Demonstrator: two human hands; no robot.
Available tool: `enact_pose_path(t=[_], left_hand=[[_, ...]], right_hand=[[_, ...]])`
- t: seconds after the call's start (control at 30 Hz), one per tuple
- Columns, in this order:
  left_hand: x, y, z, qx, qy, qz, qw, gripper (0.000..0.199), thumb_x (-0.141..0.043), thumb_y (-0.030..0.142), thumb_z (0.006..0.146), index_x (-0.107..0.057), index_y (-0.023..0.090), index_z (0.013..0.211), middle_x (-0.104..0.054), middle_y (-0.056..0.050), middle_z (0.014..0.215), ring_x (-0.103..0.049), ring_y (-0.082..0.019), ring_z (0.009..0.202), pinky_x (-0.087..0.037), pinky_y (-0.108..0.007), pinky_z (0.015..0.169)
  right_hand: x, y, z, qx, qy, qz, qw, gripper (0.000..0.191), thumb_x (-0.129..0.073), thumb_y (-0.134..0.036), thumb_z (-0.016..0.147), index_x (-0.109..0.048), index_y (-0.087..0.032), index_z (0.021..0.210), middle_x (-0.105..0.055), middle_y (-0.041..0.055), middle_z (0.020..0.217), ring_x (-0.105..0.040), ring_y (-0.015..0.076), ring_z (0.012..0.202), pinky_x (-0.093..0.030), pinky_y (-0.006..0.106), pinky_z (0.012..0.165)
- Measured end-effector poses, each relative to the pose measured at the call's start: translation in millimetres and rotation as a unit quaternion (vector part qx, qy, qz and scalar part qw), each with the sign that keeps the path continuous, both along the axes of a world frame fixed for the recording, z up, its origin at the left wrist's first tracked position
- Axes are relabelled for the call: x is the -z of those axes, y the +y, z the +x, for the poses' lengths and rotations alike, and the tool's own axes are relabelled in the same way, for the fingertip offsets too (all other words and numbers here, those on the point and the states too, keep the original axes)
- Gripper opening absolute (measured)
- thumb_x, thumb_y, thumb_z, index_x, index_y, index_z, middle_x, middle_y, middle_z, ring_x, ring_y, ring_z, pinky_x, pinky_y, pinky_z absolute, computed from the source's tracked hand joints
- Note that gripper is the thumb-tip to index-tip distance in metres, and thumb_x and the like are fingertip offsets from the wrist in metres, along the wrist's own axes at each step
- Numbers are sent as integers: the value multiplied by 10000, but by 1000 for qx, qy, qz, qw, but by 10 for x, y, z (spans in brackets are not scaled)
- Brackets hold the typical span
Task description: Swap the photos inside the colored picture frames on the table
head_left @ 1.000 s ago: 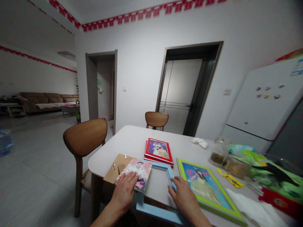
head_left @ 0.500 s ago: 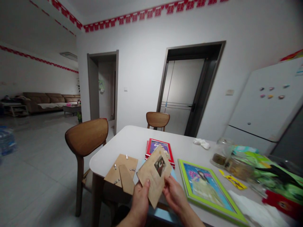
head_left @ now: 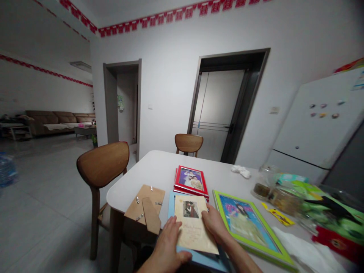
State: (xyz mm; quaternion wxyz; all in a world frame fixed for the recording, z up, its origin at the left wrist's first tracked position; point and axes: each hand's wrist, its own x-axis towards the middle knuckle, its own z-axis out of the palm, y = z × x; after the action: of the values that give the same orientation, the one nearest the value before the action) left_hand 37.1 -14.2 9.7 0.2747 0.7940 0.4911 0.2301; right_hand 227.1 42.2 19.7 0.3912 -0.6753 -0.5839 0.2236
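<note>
A beige printed card [head_left: 194, 236] with a small dark photo near its top lies over a light blue picture frame [head_left: 171, 204] at the near table edge. My left hand [head_left: 170, 242] rests along the card's left side, fingers stretched and thumb apart, touching its edge. On the other side, my right hand [head_left: 214, 223] pinches the card's upper right edge. To the left lies a brown backing board [head_left: 156, 193] with metal clips and a stand flap. Behind the card are stacked red picture frames [head_left: 178, 182]; a green picture frame [head_left: 217, 204] lies to the right.
Glass jars [head_left: 261, 189], a yellow packet [head_left: 280, 218], white tissue [head_left: 241, 171] and a heap of green bags [head_left: 332, 216] occupy the table's right side. A wooden chair [head_left: 104, 165] stands at the left, another chair [head_left: 189, 143] at the far side.
The card was held up and tilted between both hands; now it is lowered flat onto the blue frame and turned upright. My left hand has loosened and spread its fingers.
</note>
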Motion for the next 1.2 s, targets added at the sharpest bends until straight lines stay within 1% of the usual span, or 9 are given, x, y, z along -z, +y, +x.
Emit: enact_pose_path(t=[0.17,0.3,0.53,0.6,0.7,0.83,0.9,1.03,1.2], left_hand=[[-9,16,-39,25,14,7,1000,804,-674,322,597,-315,32,1255,-213,-208,1345,-169,-257,1249,-166,-387,1024],[-14,5,-38,26,5,7,1000,816,-704,329,565,-336,83,1250,-219,-195,1345,-189,-269,1242,-182,-426,1012],[-139,-19,-59,57,34,23,998,606,-702,404,572,-517,130,1079,-358,-147,1301,-204,-264,1240,-211,-404,1001],[-164,-14,-68,58,42,21,997,582,-699,413,573,-525,152,1064,-376,-127,1294,-217,-263,1237,-223,-401,994],[-169,8,-78,64,54,23,996,515,-690,434,579,-559,169,1001,-409,-105,1271,-221,-270,1234,-228,-395,991],[-150,34,-71,75,65,32,995,460,-680,444,585,-576,192,956,-455,-78,1230,-231,-279,1228,-225,-400,992],[-148,25,-59,76,66,36,994,470,-686,430,579,-574,187,966,-441,-82,1246,-226,-287,1228,-230,-404,990],[-173,-33,-102,61,46,24,997,579,-658,344,608,-483,152,1126,-390,-107,1289,-236,-259,1230,-242,-386,994],[-165,124,-534,15,54,115,992,672,-522,115,598,-349,202,1241,-271,-45,1360,-198,-193,1247,-167,-384,1025]], right_hand=[[-16,15,36,5,-18,-9,1000,458,-293,-153,647,-556,-90,1016,-655,96,898,-608,172,784,-437,228,639],[4,13,48,11,-54,-16,998,427,-305,-155,651,-570,-99,980,-654,97,895,-606,166,776,-428,224,650],[-38,-23,-52,39,-137,-2,990,333,-355,-211,711,-564,-125,955,-632,126,883,-579,193,814,-393,268,700],[-47,-53,-64,50,-189,-11,981,305,-375,-277,729,-570,-136,918,-620,129,850,-576,212,791,-392,293,668],[-20,-97,-55,68,-309,-30,948,298,-396,-323,733,-567,-141,894,-590,123,843,-564,229,781,-387,305,619],[44,-132,-38,89,-357,-11,930,413,-437,-310,719,-472,-130,1089,-561,103,885,-538,227,834,-385,295,645],[60,-147,-48,84,-356,-4,931,453,-438,-311,725,-436,-133,1142,-553,103,890,-532,229,838,-383,301,658],[61,-187,-88,54,-366,20,929,366,-427,-309,747,-532,-139,1054,-548,116,899,-515,229,853,-366,313,725],[-7,-220,-216,32,-329,59,942,324,-403,-310,768,-570,-172,1009,-548,108,1000,-497,214,904,-344,299,790]])
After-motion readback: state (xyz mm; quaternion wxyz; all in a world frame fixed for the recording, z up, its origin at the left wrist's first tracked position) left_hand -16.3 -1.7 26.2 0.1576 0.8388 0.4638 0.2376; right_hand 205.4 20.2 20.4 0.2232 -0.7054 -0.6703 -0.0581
